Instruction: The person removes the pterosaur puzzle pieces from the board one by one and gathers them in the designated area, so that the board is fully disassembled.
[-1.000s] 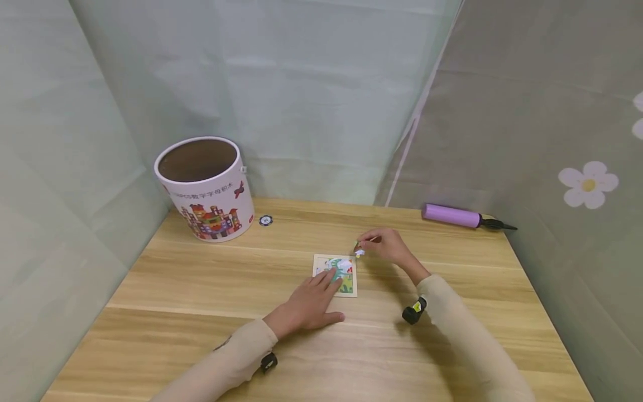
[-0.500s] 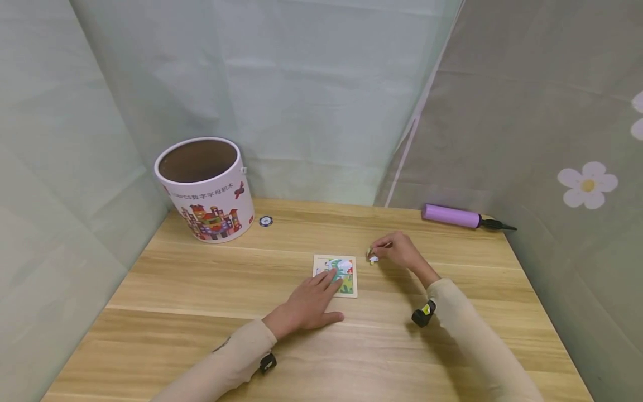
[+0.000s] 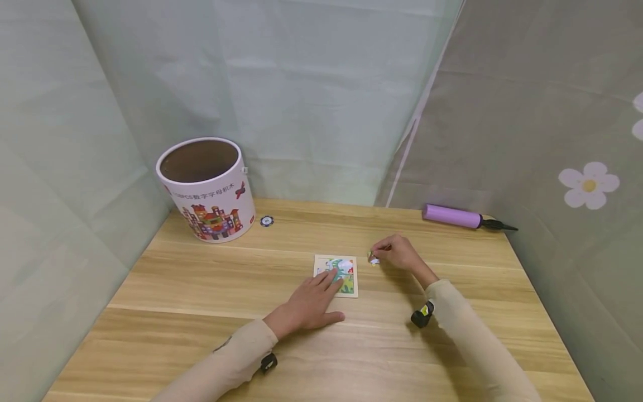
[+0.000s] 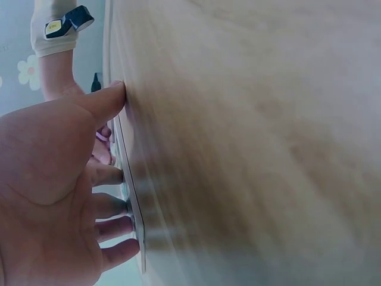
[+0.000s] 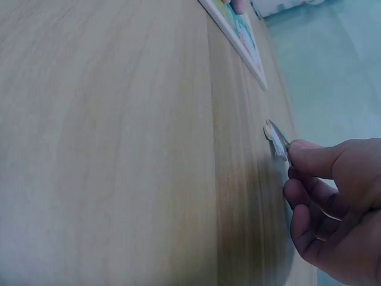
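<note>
In the head view my left hand [image 3: 312, 301] lies with its fingers spread on a small square jigsaw puzzle [image 3: 348, 285] in a pale frame. The puzzle's picture is green, white and red, and those fingers hide part of it. The left wrist view shows the fingertips touching the thin frame [image 4: 137, 220] and the thumb on the table. To the right of the puzzle, my right hand [image 3: 399, 252] pinches a small puzzle piece [image 5: 277, 142] between thumb and fingers. That piece is tilted close to the tabletop; whether it touches the wood I cannot tell.
A large white printed bucket [image 3: 216, 206] stands at the back left, with a round blue-and-white chip [image 3: 267, 221] beside it. A purple hand pump [image 3: 452, 216] with a black nozzle lies at the back right. Curtains [image 3: 311, 100] hang around the wooden table [image 3: 226, 279].
My right hand has moved right, away from the puzzle, and a little nearer with the puzzle piece, then nearly stopped. The left hand stays in place on the puzzle.
</note>
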A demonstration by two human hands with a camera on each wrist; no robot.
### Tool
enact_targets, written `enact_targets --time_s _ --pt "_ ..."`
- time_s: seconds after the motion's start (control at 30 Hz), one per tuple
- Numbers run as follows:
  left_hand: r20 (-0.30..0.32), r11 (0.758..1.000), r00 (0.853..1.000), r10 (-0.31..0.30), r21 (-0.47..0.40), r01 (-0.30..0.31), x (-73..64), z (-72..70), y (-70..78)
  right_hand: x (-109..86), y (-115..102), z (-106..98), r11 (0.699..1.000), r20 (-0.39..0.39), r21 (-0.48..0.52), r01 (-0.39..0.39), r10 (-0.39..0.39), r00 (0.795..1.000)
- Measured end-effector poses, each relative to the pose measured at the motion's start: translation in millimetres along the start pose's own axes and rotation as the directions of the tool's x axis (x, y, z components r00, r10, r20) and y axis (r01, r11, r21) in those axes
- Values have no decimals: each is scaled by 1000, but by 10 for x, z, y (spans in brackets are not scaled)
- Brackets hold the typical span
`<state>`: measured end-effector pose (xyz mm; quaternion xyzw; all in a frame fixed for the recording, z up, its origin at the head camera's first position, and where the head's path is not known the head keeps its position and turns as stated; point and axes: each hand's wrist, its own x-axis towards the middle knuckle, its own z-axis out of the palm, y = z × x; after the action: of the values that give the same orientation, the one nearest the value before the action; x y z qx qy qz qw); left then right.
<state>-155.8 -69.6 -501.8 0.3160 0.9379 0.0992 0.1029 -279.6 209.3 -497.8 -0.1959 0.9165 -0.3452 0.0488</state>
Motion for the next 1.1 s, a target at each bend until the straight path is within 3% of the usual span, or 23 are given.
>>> enact_targets --time_s 0.3,0.57,1.1 --pt "2 1000 1000 4 30 -4 23 -52 35 20 -23 -28 1000 11 4 12 -12 1000" --pt "7 995 1000 9 100 -9 54 -66 72 54 -284 -28 997 -28 -31 73 -73 997" --pt "-47 990 998 49 134 -42 128 -40 143 270 -543 323 983 59 7 183 -183 981"
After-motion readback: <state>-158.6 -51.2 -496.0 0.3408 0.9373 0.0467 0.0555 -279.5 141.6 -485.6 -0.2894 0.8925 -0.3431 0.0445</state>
